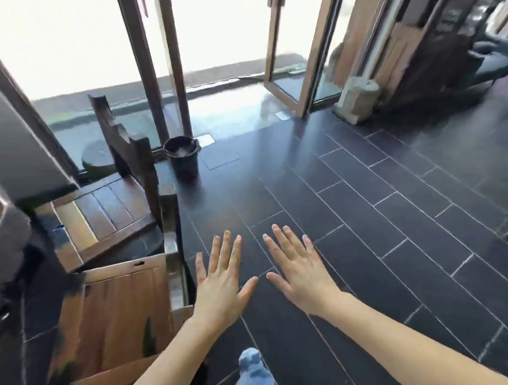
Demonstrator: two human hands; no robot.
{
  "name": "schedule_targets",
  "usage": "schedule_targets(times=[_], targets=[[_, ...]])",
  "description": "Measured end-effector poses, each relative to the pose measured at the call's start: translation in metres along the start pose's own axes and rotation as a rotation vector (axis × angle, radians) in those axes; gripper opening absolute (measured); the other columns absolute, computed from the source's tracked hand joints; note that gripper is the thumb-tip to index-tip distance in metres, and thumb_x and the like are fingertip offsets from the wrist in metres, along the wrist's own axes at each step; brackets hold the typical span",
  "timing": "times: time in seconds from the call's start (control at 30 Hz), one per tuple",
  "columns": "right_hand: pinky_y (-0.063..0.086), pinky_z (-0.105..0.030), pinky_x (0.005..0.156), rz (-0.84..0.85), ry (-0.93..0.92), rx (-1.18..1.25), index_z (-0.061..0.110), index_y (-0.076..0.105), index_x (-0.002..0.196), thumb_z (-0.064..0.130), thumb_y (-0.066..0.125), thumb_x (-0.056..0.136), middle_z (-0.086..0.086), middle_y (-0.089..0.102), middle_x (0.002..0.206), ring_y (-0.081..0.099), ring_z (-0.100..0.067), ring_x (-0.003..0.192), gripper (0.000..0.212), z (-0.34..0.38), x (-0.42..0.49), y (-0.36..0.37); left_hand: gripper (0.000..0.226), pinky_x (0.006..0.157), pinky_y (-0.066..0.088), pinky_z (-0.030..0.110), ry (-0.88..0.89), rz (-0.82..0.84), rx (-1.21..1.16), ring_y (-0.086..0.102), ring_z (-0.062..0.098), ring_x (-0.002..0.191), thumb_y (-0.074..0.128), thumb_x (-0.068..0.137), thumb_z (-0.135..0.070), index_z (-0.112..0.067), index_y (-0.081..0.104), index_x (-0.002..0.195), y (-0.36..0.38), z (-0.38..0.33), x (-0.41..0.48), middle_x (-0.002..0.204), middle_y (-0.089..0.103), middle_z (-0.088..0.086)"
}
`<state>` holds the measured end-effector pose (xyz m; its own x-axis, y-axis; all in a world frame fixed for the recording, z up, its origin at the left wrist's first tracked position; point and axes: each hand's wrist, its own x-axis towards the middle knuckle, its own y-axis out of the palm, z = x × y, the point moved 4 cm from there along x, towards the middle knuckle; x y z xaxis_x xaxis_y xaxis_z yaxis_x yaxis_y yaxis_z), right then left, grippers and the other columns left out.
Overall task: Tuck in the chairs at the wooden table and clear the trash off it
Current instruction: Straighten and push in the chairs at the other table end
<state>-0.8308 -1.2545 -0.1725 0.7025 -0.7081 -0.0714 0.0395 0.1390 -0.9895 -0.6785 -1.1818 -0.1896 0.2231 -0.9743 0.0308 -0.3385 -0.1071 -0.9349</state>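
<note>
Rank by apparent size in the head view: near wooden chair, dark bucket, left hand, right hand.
1. Near wooden chair.
2-3. Left hand and right hand: look alike, both near the camera.
4. Dark bucket, farther away.

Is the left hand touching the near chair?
Apart. The head view shows the left hand spread open, dark floor visible between it and the near chair.
</note>
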Motion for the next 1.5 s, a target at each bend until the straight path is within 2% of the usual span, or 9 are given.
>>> schedule_targets(times=[0.2, 0.37, 0.63, 0.87, 1.07, 1.17, 1.27, 1.37, 1.5], targets=[[-0.011, -0.040, 0.116, 0.046, -0.241, 0.000, 0.024, -0.010, 0.149, 0.057, 0.008, 0.085, 0.008, -0.020, 0.154, -0.022, -0.012, 0.142, 0.074, -0.017, 0.137, -0.024, 0.080, 0.110, -0.023, 0.043, -0.149, -0.025, 0.026, -0.036, 0.007, 0.133, 0.005, 0.074, -0.065, -0.032, -0.021, 0.142, -0.024, 0.019, 0.093, 0.148, -0.034, -0.009], [-0.012, -0.040, 0.117, 0.139, -0.531, -0.022, 0.023, -0.009, 0.149, 0.049, 0.026, 0.095, 0.009, -0.023, 0.153, -0.026, -0.011, 0.140, 0.069, 0.018, 0.240, -0.016, 0.076, 0.112, 0.005, 0.052, -0.474, -0.089, 0.100, -0.010, 0.020, 0.143, 0.017, 0.081, -0.060, -0.027, -0.005, 0.145, -0.025, 0.079, 0.113, 0.157, -0.002, 0.003], [-0.009, -0.042, 0.117, 0.213, -0.999, 0.011, 0.027, -0.001, 0.151, 0.043, 0.042, 0.096, 0.007, -0.016, 0.157, -0.020, -0.015, 0.144, 0.071, 0.078, 0.356, -0.003, 0.079, 0.108, -0.017, 0.046, -1.049, -0.223, 0.063, -0.024, 0.020, 0.139, -0.003, 0.076, -0.067, -0.026, -0.029, 0.139, -0.032, 0.126, 0.125, 0.152, -0.025, -0.001], [0.003, -0.054, 0.117, 0.319, -1.269, -0.087, 0.026, 0.007, 0.150, 0.042, 0.055, 0.090, 0.001, -0.003, 0.160, -0.010, -0.020, 0.146, 0.079, 0.082, 0.410, 0.022, 0.081, 0.110, 0.002, 0.053, -1.404, -0.197, 0.040, -0.001, 0.022, 0.143, 0.021, 0.081, -0.061, -0.021, -0.003, 0.147, 0.004, 0.103, 0.111, 0.157, -0.001, 0.000], [0.011, -0.063, 0.111, 0.479, -1.364, -0.271, 0.027, 0.018, 0.147, 0.032, 0.056, 0.088, 0.002, -0.008, 0.160, -0.013, -0.023, 0.145, 0.070, 0.090, 0.417, 0.060, 0.078, 0.113, -0.002, 0.055, -1.723, -0.161, -0.038, -0.012, 0.018, 0.143, 0.031, 0.089, -0.058, -0.022, -0.007, 0.147, 0.028, 0.068, 0.052, 0.156, -0.015, -0.003], [0.023, -0.062, 0.107, 0.466, -1.387, -0.277, 0.029, 0.021, 0.145, 0.027, 0.061, 0.083, 0.000, 0.010, 0.156, -0.001, -0.025, 0.143, 0.074, 0.099, 0.421, 0.064, 0.081, 0.114, -0.002, 0.052, -1.880, -0.076, -0.076, -0.014, 0.018, 0.143, 0.040, 0.090, -0.053, -0.019, -0.008, 0.147, 0.037, 0.054, 0.016, 0.156, -0.016, -0.001], [0.035, -0.057, 0.101, 0.439, -1.373, -0.269, 0.031, 0.025, 0.143, 0.025, 0.064, 0.080, 0.001, 0.026, 0.143, 0.014, -0.024, 0.135, 0.075, 0.110, 0.426, 0.065, 0.089, 0.114, 0.016, 0.050, -1.928, -0.067, -0.161, 0.003, 0.023, 0.145, 0.058, 0.084, -0.045, -0.014, 0.004, 0.147, 0.059, 0.044, -0.005, 0.158, 0.005, 0.004], [0.046, -0.053, 0.089, 0.455, -1.346, -0.302, 0.033, 0.032, 0.135, 0.028, 0.068, 0.078, 0.001, 0.027, 0.135, 0.021, -0.024, 0.128, 0.067, 0.120, 0.431, 0.074, 0.098, 0.095, 0.047, 0.044, -1.913, -0.060, -0.145, 0.044, 0.034, 0.125, 0.087, 0.052, -0.034, -0.006, 0.039, 0.133, 0.072, 0.046, -0.009, 0.135, 0.046, 0.013], [0.057, -0.043, 0.068, 0.456, -1.276, -0.339, 0.028, 0.032, 0.131, 0.024, 0.073, 0.076, -0.001, 0.028, 0.131, 0.026, -0.027, 0.122, 0.069, 0.122, 0.434, 0.091, 0.094, 0.076, 0.056, 0.037, -1.856, -0.123, -0.046, 0.058, 0.030, 0.100, 0.093, 0.032, -0.020, -0.009, 0.049, 0.114, 0.069, 0.051, -0.010, 0.111, 0.058, 0.010]])
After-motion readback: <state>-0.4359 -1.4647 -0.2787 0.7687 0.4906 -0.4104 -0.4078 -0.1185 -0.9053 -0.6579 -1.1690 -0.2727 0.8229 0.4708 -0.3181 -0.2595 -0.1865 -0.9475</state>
